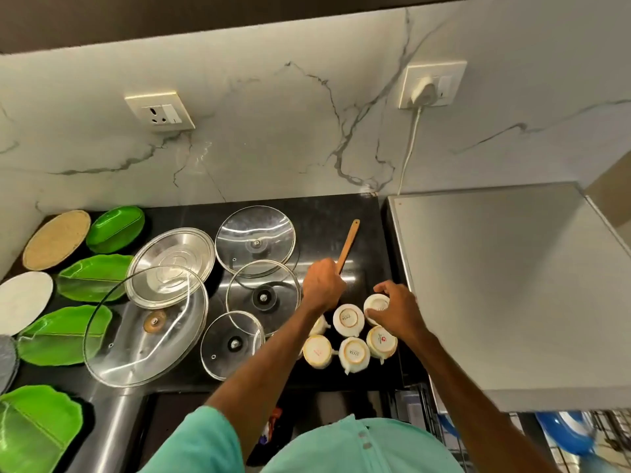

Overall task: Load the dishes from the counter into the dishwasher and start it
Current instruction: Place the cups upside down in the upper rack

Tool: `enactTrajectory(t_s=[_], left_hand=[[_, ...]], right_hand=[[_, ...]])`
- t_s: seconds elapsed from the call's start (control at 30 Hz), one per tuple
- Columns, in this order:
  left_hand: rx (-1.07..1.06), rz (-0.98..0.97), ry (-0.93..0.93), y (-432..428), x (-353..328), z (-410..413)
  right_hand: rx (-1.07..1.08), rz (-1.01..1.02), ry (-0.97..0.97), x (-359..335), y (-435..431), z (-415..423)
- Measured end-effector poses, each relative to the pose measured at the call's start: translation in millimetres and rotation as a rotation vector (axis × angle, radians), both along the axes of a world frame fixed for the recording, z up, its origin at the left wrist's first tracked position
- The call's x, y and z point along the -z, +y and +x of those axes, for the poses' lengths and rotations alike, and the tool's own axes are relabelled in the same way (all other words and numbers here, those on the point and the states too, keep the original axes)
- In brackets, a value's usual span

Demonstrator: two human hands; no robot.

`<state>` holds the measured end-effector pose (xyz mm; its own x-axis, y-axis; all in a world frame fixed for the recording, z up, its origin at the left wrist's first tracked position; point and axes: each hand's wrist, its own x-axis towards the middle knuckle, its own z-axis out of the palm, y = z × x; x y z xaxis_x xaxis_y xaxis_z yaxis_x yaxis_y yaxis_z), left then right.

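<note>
Teal shirt (307,448) nearest, 6 o'clock. Right hand (397,310) at centre-right, fingers curled around rim of upturned cup (375,303); five more cups (348,319) cluster just toward 6–7 o'clock. Left hand (322,285) closed on wooden spatula (348,245), long axis running toward 1 o'clock. Dishwasher rack (580,435) at 4 o'clock, cut off by frame. Left-hand fingertips hidden; one cup partly behind forearm.

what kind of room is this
Most likely a home kitchen. A black counter under a marble-look backsplash holds glass pot lids, green leaf-shaped plates and upturned cups, and a dish rack, probably the dishwasher's, shows at lower right.
</note>
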<state>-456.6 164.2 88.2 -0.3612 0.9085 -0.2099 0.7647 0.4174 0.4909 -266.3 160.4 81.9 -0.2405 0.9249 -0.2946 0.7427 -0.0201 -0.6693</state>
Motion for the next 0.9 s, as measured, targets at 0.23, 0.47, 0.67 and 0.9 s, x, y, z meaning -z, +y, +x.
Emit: enactTrajectory(t_s=[0.23,0.47,0.67,0.9], left_hand=[[0.111,-0.215,0.150,36.2,41.0,0.2],[0.124,-0.211,0.236,49.5,51.9,1.6],[0.123,-0.122,0.173,62.5,39.9,2.6],[0.033,0.024,-0.009,60.8,5.9,10.8]], right_hand=[[-0.178,-0.142,-0.131,19.0,20.8,-3.9],[-0.205,-0.113,-0.133,27.3,24.9,-0.5],[-0.256,-0.133,-0.161,31.7,30.6,-2.2],[-0.263,-0.131,-0.166,34.5,31.3,-0.3]])
